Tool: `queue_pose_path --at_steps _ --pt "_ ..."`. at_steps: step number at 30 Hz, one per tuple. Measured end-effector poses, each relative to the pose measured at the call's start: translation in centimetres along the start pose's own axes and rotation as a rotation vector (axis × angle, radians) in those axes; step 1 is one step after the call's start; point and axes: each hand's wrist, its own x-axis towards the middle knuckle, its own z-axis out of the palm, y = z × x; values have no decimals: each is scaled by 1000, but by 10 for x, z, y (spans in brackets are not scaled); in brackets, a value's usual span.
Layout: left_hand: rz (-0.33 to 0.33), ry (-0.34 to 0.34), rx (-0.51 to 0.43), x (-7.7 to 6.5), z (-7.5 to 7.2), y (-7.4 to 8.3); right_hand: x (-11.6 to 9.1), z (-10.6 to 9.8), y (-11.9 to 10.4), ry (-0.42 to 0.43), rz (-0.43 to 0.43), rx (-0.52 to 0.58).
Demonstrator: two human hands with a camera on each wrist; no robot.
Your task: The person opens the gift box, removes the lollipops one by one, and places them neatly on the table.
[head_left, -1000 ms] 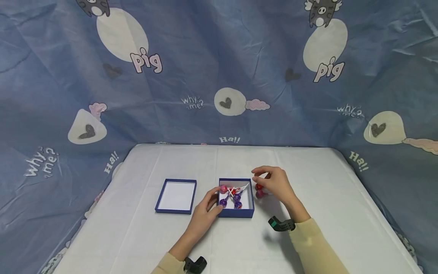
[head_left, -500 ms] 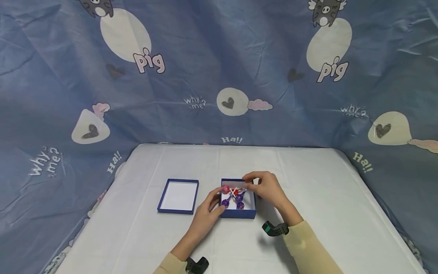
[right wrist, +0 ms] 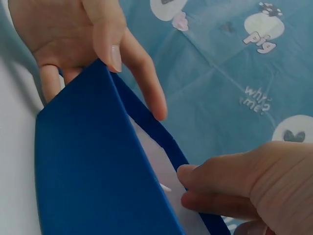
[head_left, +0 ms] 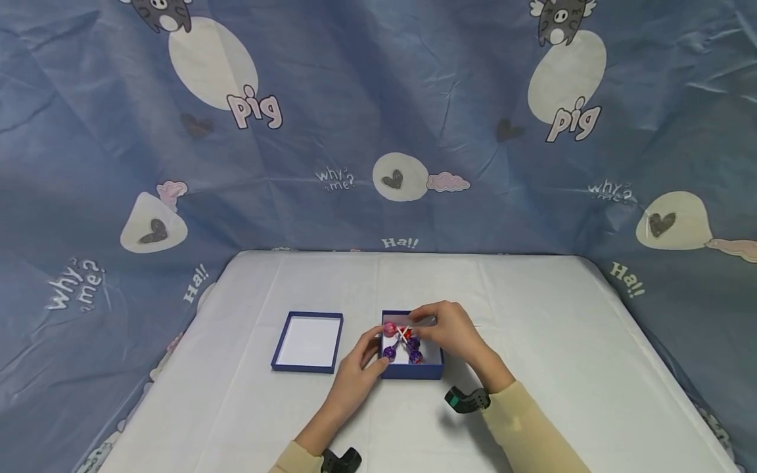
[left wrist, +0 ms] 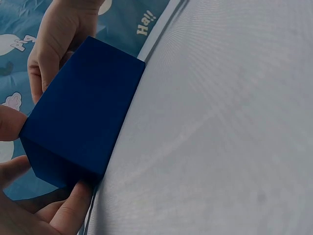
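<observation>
A blue open box (head_left: 412, 372) with a white inside stands on the white table. Several lollipops lie in it: a pink one (head_left: 389, 329), a red one (head_left: 405, 332) and purple ones (head_left: 416, 357), their white sticks crossing. My left hand (head_left: 353, 373) grips the left side of the box, thumb at the near corner. My right hand (head_left: 448, 330) reaches over the right wall, fingertips inside by the red lollipop. In the right wrist view a white stick tip (right wrist: 166, 188) shows close to those fingertips. I cannot tell whether they pinch anything.
A blue-rimmed lid (head_left: 309, 341) with a white inside lies left of the box. A thin white stick (head_left: 478, 326) shows beyond my right hand on the table (head_left: 532, 295). Behind hangs a blue printed cloth (head_left: 284, 203).
My right hand has moved left from above two red and pink lollipops beside the box to over its inside. My left hand keeps its hold on the box.
</observation>
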Motion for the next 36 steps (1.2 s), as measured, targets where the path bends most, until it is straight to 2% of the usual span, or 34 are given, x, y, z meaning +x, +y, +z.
queue_pose_path --at_steps 4,8,13,25,36 --pt "-6 -2 -5 -3 -1 12 0 2 -2 -9 -14 -27" --pt "-5 4 16 0 0 0 -1 2 -6 -29 -28 -24" --pt "26 2 30 5 -1 -17 -1 2 -10 -50 -22 -31" --pt "17 2 -3 6 0 -19 -1 3 -10 -94 -49 -12" --pt "14 -4 42 5 -1 -21 -1 3 -10 -87 -46 43"
